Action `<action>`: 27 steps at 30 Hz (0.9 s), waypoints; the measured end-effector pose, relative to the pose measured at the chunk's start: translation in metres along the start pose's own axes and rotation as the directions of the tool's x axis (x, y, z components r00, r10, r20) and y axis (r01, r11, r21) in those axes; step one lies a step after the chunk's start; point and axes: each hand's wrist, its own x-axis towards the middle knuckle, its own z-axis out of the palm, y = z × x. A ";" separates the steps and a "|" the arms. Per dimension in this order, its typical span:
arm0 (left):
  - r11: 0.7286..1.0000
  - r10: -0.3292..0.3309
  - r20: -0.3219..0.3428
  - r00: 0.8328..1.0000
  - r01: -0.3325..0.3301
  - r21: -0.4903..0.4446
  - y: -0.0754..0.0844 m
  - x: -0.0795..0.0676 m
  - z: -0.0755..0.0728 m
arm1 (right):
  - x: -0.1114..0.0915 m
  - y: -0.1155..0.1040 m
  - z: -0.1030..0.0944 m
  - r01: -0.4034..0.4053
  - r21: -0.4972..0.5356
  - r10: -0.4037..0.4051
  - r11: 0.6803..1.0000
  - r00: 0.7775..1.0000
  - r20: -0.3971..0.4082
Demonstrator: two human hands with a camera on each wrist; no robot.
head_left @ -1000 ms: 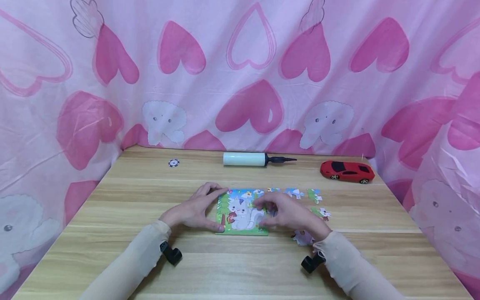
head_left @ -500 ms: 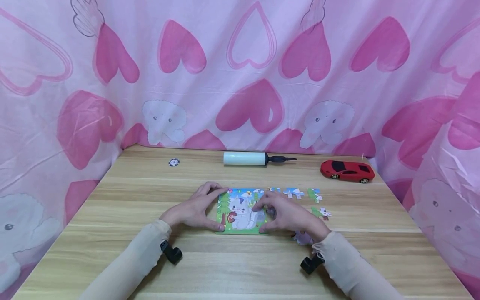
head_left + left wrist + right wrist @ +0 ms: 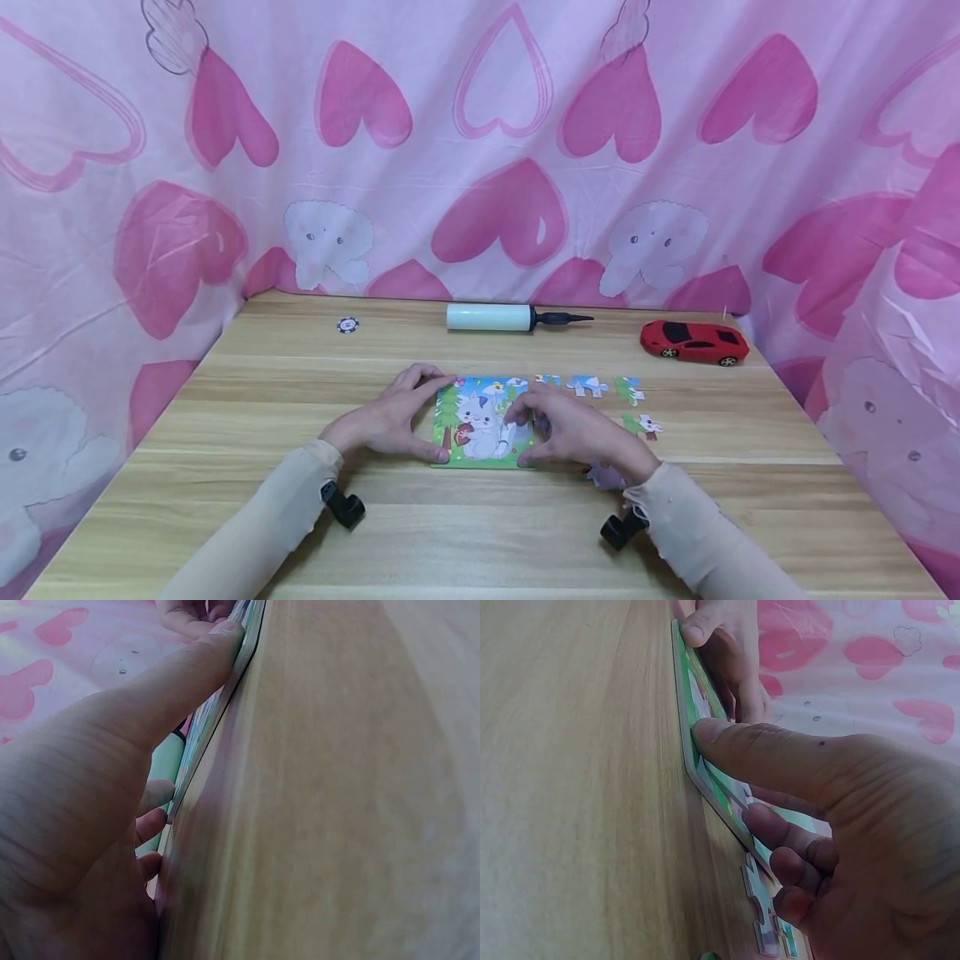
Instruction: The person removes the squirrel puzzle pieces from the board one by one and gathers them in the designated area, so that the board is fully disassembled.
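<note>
A jigsaw puzzle board [image 3: 480, 425] with a white squirrel on green and blue lies flat on the table. My left hand [image 3: 393, 417] holds its left side, thumb at the near corner and fingers along the far one. At the right side my right hand [image 3: 573, 429] reaches over the board, thumb on its near edge [image 3: 686, 742]. Between that thumb and the bent fingers a puzzle piece [image 3: 726, 782] shows tilted, mostly hidden. Loose puzzle pieces [image 3: 587, 385] lie to the right, one [image 3: 606, 476] partly behind my right wrist.
Beyond the board lies a white hand pump [image 3: 489, 317] with a black nozzle. A red toy car [image 3: 695, 343] stands at the back right, a round chip [image 3: 348, 325] at the back left. A pink heart-patterned curtain [image 3: 480, 167] closes off the back and sides.
My right fingers have shifted slightly left over the board, and the thumb has come down on its near right edge. My left hand stays in place.
</note>
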 end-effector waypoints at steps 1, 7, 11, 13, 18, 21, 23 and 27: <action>1.000 -0.001 0.000 1.000 0.001 0.000 0.000 0.000 0.000 | 0.000 -0.001 0.000 -0.001 0.006 0.001 1.000 1.000 0.001; 1.000 -0.002 0.001 1.000 0.002 -0.001 0.000 0.000 0.000 | 0.001 -0.003 0.000 -0.014 0.042 0.014 0.999 1.000 0.012; 1.000 -0.001 0.001 1.000 0.001 -0.001 -0.001 0.000 0.001 | 0.001 -0.003 0.001 -0.029 0.043 0.028 0.999 0.999 0.017; 1.000 -0.001 0.000 1.000 0.001 -0.002 -0.001 0.000 0.000 | 0.001 -0.003 0.001 -0.037 0.042 0.036 0.998 0.999 0.022; 1.000 -0.002 -0.002 1.000 0.002 -0.007 -0.002 0.000 0.000 | 0.001 -0.004 0.000 -0.046 0.036 0.045 0.998 0.999 0.031; 1.000 -0.001 0.000 1.000 0.001 -0.003 -0.002 0.000 0.000 | 0.001 -0.005 0.000 -0.050 0.037 0.048 0.998 0.998 0.035; 1.000 0.000 0.002 1.000 0.000 0.000 -0.002 0.000 0.000 | 0.001 -0.005 0.000 -0.053 0.036 0.051 0.998 0.998 0.036; 1.000 0.000 0.003 1.000 0.000 0.001 -0.001 0.000 0.000 | 0.001 -0.006 0.000 -0.061 0.029 0.061 0.998 0.998 0.029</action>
